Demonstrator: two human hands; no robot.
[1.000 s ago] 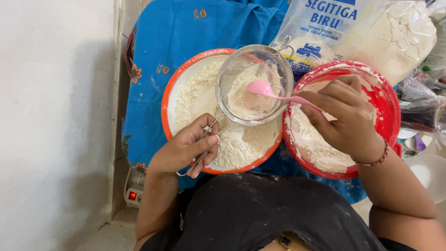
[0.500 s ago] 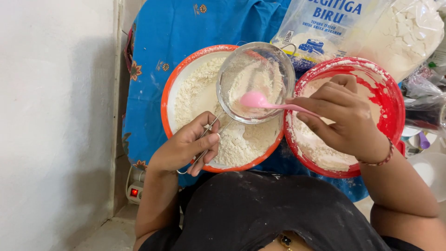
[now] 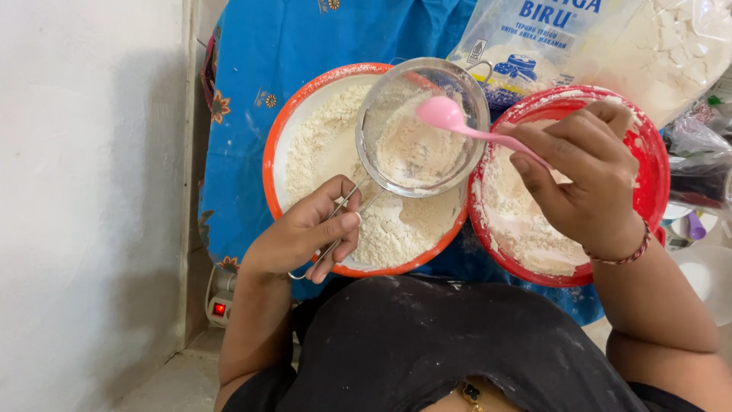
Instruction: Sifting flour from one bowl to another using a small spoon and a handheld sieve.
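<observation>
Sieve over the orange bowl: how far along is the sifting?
Done: a heap of sifted flour already lies in the orange bowl. In hand: the left hand holds the wire sieve, which has flour in it, by its handle, while the right hand holds a pink spoon above it. Left: the red bowl has unsifted flour in it.

Sieve (image 3: 422,126) over left bowl (image 3: 284,130), left hand (image 3: 305,233) gripping its handle. Right bowl (image 3: 654,164) just beside, under right hand (image 3: 583,179); spoon (image 3: 457,120) over sieve. Flour bag (image 3: 534,38) behind.
</observation>
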